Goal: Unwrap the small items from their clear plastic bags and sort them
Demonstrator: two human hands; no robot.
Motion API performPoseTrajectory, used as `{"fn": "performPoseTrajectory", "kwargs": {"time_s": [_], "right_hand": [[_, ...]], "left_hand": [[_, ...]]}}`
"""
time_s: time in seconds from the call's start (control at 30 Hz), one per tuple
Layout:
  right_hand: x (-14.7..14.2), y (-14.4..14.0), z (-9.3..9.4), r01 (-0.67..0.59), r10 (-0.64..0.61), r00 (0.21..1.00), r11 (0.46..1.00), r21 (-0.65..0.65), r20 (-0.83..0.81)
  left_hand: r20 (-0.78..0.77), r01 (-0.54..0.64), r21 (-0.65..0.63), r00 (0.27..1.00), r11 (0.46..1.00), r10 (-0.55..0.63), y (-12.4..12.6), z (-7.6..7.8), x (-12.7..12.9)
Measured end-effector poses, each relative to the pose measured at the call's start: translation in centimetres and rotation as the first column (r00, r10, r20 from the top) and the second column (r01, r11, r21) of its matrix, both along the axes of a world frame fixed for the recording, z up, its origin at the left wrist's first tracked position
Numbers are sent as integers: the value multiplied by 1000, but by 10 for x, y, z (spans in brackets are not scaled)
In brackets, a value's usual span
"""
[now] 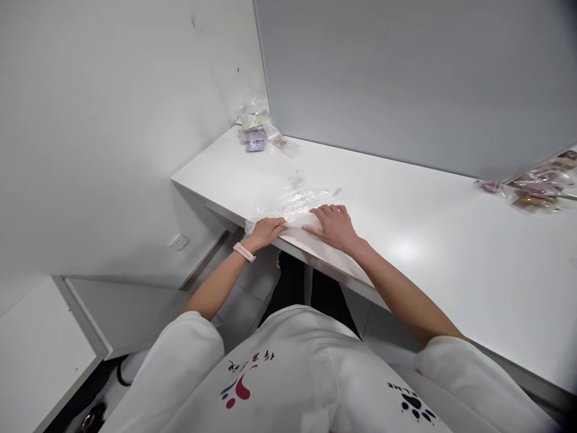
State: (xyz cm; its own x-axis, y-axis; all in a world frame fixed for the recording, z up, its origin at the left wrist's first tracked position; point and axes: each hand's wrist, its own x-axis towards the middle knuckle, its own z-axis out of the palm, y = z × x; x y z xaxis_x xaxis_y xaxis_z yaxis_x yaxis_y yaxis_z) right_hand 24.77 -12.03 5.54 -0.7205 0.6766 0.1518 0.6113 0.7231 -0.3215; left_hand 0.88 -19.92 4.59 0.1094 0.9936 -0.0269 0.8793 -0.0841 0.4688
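Note:
A crinkled clear plastic bag (300,204) lies flat on the white table near its front edge. At the bag's left end, my left hand (268,231) has its fingers and thumb closed on the plastic, and a bit of film sticks out beside the wrist. My right hand (334,228) rests on the bag's right part, thumb apart from the bent fingers. Small grey printing shows on the film. Whether anything lies inside the bag, I cannot tell.
The white table (433,276) runs along a grey panel (406,78). Plastic-wrapped packets (255,137) are piled in the back left corner. More wrapped items (541,187) lie at the far right. A wall socket (179,242) is at lower left.

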Motion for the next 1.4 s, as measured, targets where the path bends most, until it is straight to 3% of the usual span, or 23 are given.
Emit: {"fn": "performPoseTrajectory", "kwargs": {"time_s": [0.07, 0.13, 0.17, 0.23, 0.33, 0.4, 0.5, 0.57, 0.67, 0.73, 0.8, 0.87, 0.97, 1.0, 1.03, 1.1, 1.17, 1.23, 1.3, 1.4], "right_hand": [[0, -10, -5, -90, 92, 996, 983, 159, -8], [-6, -7, -12, -102, 99, 995, 986, 135, 31], [-11, -1, -15, -64, 61, 997, 996, 66, 44], [-20, 20, -19, 38, -30, 998, 987, -156, 54], [-29, 58, -19, 56, -47, 998, 868, -493, 31], [-33, 78, -15, 43, -22, 999, 820, -571, 43], [-38, 86, -10, 111, -78, 993, 864, -491, 88], [-39, 76, -11, 134, -125, 991, 944, -302, 49], [-35, 55, -18, 24, -25, 999, 999, 31, 26], [-32, 47, -25, -18, 10, 996, 996, 86, 92], [-30, 53, -28, 33, -31, 990, 999, -15, 139], [-30, 71, -26, 62, -33, 991, 970, -236, 128], [-34, 104, -14, 3, 59, 994, 826, -564, 91], [-38, 112, -9, 3, 83, 991, 787, -617, 110], [-41, 118, -4, 25, 81, 987, 785, -619, 142], [-48, 118, 2, 92, -7, 982, 892, -444, 190], [-52, 111, 1, 65, -46, 987, 990, -123, 154], [-53, 102, -7, -53, 35, 987, 992, 114, 156], [-54, 99, -20, -129, 85, 970, 973, 190, 227], [-60, 108, -38, -103, 38, 962, 967, 231, 271]], "left_hand": [[74, 75, -122, 995, 990, -67, 14, 14, -8], [69, 139, -211, 990, 968, -127, 28, 26, -12], [41, 133, -229, 991, 964, -127, 34, 30, -12], [-55, 56, -148, 996, 987, -64, 42, 32, -7], [-215, 68, 63, 975, 996, -53, 46, 22, 4], [-310, 175, 97, 941, 980, -138, 47, 10, 7], [-326, 219, 61, 926, 974, -188, 56, -4, 2], [-297, 167, 58, 944, 984, -143, 67, -6, -6], [-222, 87, -13, 971, 996, -87, 84, 0, -14], [-170, 85, -86, 980, 993, -99, 91, 5, -16], [-173, 95, -32, 980, 995, -99, 93, 6, -14], [-234, 154, 124, 964, 980, -122, 92, 2, -12], [-346, 298, 254, 916, 920, -201, 92, -10, -11], [-357, 315, 248, 909, 916, -215, 94, -13, -12], [-353, 298, 238, 913, 924, -203, 98, -16, -15], [-302, 201, 195, 944, 960, -136, 110, -16, -23], [-192, 86, 99, 979, 991, -66, 125, -11, -34], [-30, 44, -48, 998, 998, -46, 139, -4, -46], [180, 85, -179, 982, 980, -52, 149, 1, -56], [460, 49, -211, 886, 976, 55, 159, 4, -67]]}}
